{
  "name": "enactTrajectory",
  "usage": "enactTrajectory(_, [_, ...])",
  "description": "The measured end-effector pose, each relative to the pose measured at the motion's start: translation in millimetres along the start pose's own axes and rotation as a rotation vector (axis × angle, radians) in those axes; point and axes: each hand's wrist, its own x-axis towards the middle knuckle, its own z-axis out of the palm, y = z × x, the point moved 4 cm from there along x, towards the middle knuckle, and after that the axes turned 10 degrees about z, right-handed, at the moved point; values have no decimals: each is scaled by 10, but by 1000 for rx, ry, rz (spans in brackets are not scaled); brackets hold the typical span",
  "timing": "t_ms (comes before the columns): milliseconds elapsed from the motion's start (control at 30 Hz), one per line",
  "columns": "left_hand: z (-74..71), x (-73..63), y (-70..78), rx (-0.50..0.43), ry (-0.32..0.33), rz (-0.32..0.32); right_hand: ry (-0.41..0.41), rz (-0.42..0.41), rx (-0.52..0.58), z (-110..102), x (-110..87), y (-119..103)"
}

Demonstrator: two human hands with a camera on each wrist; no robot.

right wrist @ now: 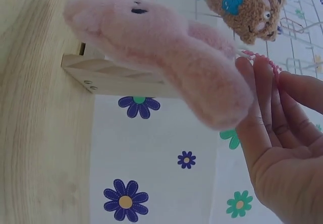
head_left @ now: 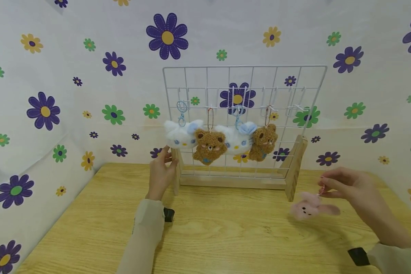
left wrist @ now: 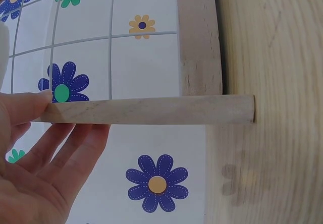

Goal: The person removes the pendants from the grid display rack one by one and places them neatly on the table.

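Observation:
A white wire grid rack (head_left: 243,66) on a wooden stand (head_left: 233,182) stands at the back of the table. My left hand (head_left: 161,173) grips the stand's left wooden upright (left wrist: 151,111), thumb on one side and fingers on the other. To the right of the stand, my right hand (head_left: 354,188) pinches the pink beaded chain (right wrist: 262,58) of a pink plush bunny keychain (head_left: 306,207). The bunny hangs above the table, long ears to the right. From the grid's hooks hang white cat plush keychains (head_left: 183,136) and brown bear plush keychains (head_left: 210,146), alternating.
At the grid's right end, a white hook (head_left: 296,107) carries no plush. The wooden table (head_left: 226,236) reaches back to a white cloth (head_left: 130,83) printed with flowers. The stand's right foot (head_left: 291,190) projects toward me, left of the bunny.

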Motion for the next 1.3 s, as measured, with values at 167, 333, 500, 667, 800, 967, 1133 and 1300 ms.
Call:
enactTrajectory(167, [7,-5,8,-9,-6,2,-19,-16,109,-90,-31,68])
enactTrajectory(333, [6,-10,8,-15,-6,0,-77,-23,214,-173,-65,143])
enactTrajectory(500, [-5,-8,17,-18,-1,17,-137,-42,300,-228,-99,220])
enactTrajectory(667, [-11,-4,24,-15,7,35,-175,-21,284,-267,-121,285])
enactTrajectory(800, [-6,-6,20,-13,11,42,-203,21,234,-282,-140,345])
enactTrajectory(967, [-10,-8,21,-6,17,48,-271,43,175,-297,-131,380])
enactTrajectory(1133, [-15,-2,20,-10,19,47,-350,19,72,-290,-99,374])
enactTrajectory(1300, [-7,-9,19,-14,13,51,-341,51,-58,-232,-19,353])
